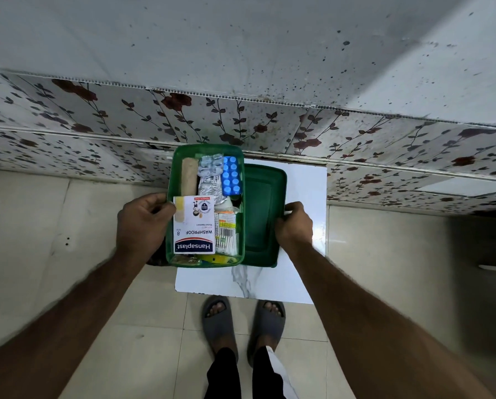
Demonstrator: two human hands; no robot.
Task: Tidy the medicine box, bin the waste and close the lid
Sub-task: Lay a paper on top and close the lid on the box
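A green medicine box (177,151) stands open on a small white marbled table (298,272). Inside lie a Hansaplast plaster packet (194,226), a rolled bandage (189,175), clear and blue blister packs (231,175), a foil strip and a bag of cotton buds (226,234). My left hand (143,223) grips the box's left wall, thumb on the plaster packet's edge. The green lid (262,214) lies flat to the right of the box. My right hand (294,226) holds the lid's right edge.
A wall with floral tiles (241,122) rises just behind the table. Beige floor tiles surround it, and my feet in grey slippers (241,321) stand at its front edge. Something dark (156,259) sits under the box's left front corner.
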